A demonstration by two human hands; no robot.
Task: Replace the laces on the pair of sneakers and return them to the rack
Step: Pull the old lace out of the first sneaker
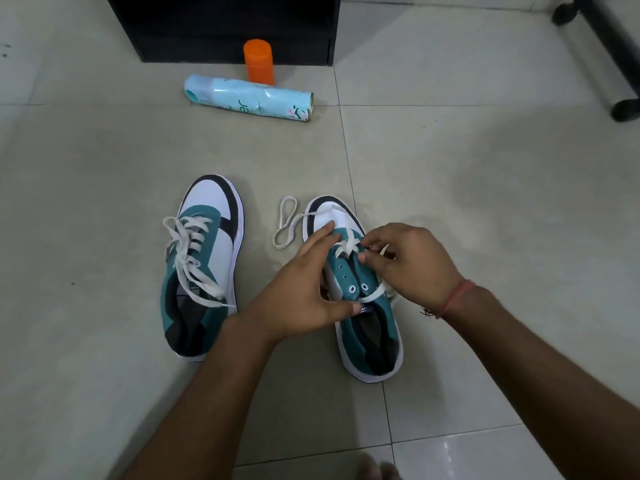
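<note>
Two teal, white and black sneakers sit side by side on a tiled floor (485,168), toes pointing to 12 o'clock. The left sneaker (204,265) is fully laced, its white lace (188,251) loosely crossed with the ends lying over the tongue.

The right sneaker (360,327) lies at 3 o'clock of the first, near but apart from it. Only its lowest eyelets are threaded. Its lace (287,220) crosses once near the toe, and a loose length curls in loops on the floor at 10 o'clock of the toe cap.

The left hand (304,285) holds this shoe, its fingers laid over the toe end and its thumb curled against the eyelet flap. The right hand (408,261) comes in from 3 o'clock, its thumb and fingertips pinching the lace at the crossing. A red thread (457,296) circles the right wrist.

At 12 o'clock, well beyond the shoes, a pale blue can (249,98) lies on its side. An orange cap (259,62) stands upright just behind it, before a black cabinet (221,26). Dark chair legs (609,46) show at 2 o'clock. Toes (377,469) peek in at 6 o'clock.
</note>
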